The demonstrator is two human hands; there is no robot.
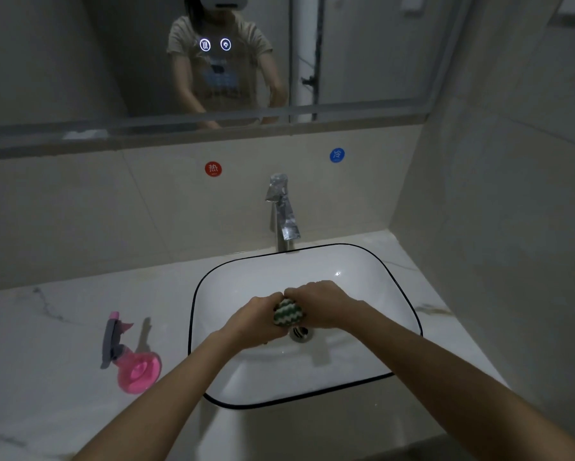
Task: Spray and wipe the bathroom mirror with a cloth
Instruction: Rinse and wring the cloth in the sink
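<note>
Both hands, left hand (257, 322) and right hand (319, 306), clenched in one grip on the cloth (287, 312) over the sink (213, 277) | step: likely wringing | next: carry it up to the mirror (80, 61); spray bottle (129, 357) left of grip on surface (46, 361)

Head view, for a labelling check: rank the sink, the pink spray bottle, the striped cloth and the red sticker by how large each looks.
1. sink
2. pink spray bottle
3. striped cloth, though both hands cover part of it, so its full size is unsure
4. red sticker, farther from the camera
</note>
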